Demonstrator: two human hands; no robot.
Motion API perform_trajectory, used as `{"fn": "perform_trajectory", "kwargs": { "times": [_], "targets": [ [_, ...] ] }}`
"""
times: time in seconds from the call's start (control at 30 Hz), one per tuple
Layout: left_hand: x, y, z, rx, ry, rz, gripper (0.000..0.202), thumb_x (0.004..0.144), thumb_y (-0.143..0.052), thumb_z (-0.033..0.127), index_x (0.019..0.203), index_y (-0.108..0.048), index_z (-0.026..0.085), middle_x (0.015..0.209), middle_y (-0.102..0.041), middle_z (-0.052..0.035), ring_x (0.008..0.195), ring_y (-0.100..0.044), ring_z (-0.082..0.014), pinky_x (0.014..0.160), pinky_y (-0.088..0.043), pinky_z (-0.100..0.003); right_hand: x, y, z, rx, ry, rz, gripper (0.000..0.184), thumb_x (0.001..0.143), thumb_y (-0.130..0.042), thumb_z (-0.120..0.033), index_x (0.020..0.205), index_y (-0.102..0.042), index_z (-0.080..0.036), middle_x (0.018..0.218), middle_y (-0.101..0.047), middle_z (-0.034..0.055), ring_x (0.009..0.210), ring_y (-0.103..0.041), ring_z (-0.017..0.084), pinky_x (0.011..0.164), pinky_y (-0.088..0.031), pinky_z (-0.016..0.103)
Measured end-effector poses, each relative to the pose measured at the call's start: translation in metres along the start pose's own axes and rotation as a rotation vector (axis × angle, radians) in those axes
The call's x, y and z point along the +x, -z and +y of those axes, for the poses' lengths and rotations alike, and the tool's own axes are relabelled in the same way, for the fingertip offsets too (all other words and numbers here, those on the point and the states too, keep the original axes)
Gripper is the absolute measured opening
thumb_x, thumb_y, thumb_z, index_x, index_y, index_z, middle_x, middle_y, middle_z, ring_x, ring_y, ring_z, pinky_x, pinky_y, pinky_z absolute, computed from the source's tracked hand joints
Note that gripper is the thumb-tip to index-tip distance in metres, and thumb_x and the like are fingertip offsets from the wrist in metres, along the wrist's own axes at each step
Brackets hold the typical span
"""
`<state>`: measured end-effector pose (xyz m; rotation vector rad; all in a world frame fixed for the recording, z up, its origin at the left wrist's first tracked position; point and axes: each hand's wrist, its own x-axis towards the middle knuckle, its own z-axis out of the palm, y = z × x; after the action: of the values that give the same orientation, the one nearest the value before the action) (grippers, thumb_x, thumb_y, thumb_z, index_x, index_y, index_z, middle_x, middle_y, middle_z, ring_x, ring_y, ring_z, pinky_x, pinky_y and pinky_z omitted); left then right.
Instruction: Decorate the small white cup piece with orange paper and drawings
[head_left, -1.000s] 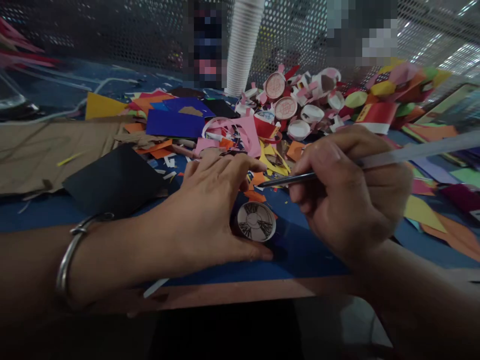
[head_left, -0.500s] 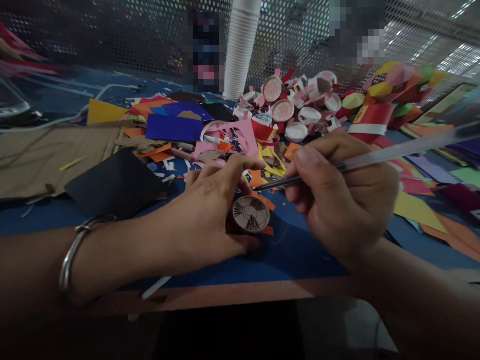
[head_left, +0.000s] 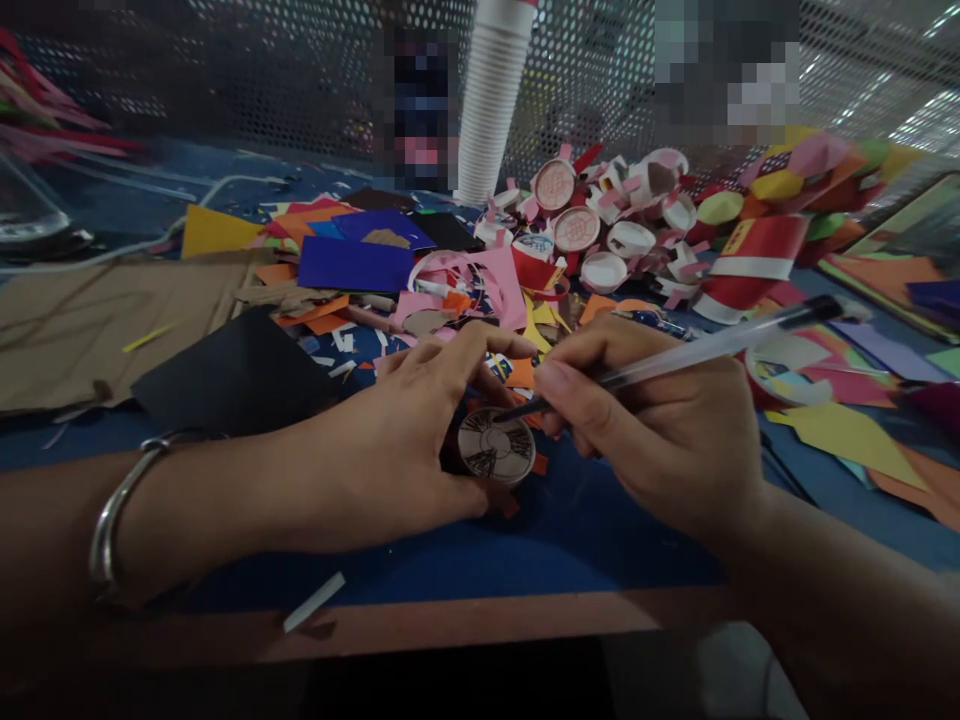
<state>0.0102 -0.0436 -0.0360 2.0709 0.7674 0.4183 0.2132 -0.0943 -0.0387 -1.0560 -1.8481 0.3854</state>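
Note:
My left hand [head_left: 375,450], a silver bangle on its wrist, curls thumb and fingers around a small cut-down paper cup [head_left: 514,458] that rests base up on the table. Black lines divide the round base into wedges, some filled with dark strokes, around a central circle. Orange paper tabs show beside the cup's edge. In my right hand [head_left: 652,420] is a slim pen [head_left: 675,362] with a clear barrel and black end, pinched between thumb and fingers. Its dark tip touches the upper part of the base. The cup's far side is hidden behind my left hand.
Behind my hands lie paper scraps, blue sheets [head_left: 356,263] and a heap of small cut cups [head_left: 604,270]. A tall stack of white paper cups [head_left: 495,100] stands at the back. Cardboard [head_left: 127,320] and black paper [head_left: 232,370] lie left, coloured paper [head_left: 862,440] right.
My right hand has moved left and down, bringing the pen tip onto the cup's base. The cup has been turned in my left hand, so its dark wedges sit differently.

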Motion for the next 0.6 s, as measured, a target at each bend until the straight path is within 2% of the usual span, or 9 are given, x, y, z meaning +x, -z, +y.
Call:
{"fn": "perform_trajectory", "kwargs": {
  "times": [0.2, 0.33, 0.47, 0.6],
  "targets": [
    [-0.0007, 0.0018, -0.0058, -0.034, -0.039, -0.002, 0.078, 0.067, -0.087, 0.023, 0.134, -0.049, 0.031, 0.129, -0.064, -0.0086, 0.126, -0.061, -0.0359, 0.093, -0.058, -0.047, 0.0005, -0.0012, 0.001, -0.06, 0.014, -0.045, 0.014, 0.096, -0.068, -0.019, 0.083, -0.066, -0.018, 0.07, -0.064, -0.0031, 0.058, -0.057, 0.007, 0.053, -0.045, 0.023],
    [-0.0004, 0.0039, -0.0056, -0.011, -0.046, -0.002, 0.081, 0.066, -0.09, 0.027, 0.137, -0.05, 0.028, 0.123, -0.066, -0.0091, 0.129, -0.059, -0.0378, 0.098, -0.055, -0.05, 0.0021, -0.0023, 0.001, -0.074, 0.045, -0.073, 0.013, 0.096, -0.068, -0.017, 0.083, -0.066, -0.018, 0.072, -0.064, -0.003, 0.062, -0.059, 0.008, 0.057, -0.047, 0.022],
    [-0.0004, 0.0043, -0.0046, 0.007, -0.051, -0.005, 0.082, 0.067, -0.09, 0.028, 0.139, -0.051, 0.027, 0.127, -0.064, -0.0088, 0.128, -0.059, -0.0356, 0.1, -0.054, -0.049, 0.0032, -0.0047, 0.0007, -0.095, 0.071, -0.09, 0.011, 0.095, -0.068, -0.016, 0.085, -0.066, -0.02, 0.077, -0.069, -0.0023, 0.066, -0.062, 0.01, 0.061, -0.05, 0.023],
    [-0.0019, 0.0038, -0.004, 0.042, -0.057, 0.006, 0.071, 0.067, -0.088, 0.025, 0.132, -0.057, 0.027, 0.128, -0.063, -0.0078, 0.128, -0.057, -0.0346, 0.1, -0.054, -0.049, 0.003, -0.0047, 0.0, -0.08, 0.087, -0.097, 0.011, 0.095, -0.068, -0.017, 0.086, -0.066, -0.022, 0.077, -0.069, -0.0018, 0.066, -0.064, 0.012, 0.061, -0.052, 0.024]
  ]
}}
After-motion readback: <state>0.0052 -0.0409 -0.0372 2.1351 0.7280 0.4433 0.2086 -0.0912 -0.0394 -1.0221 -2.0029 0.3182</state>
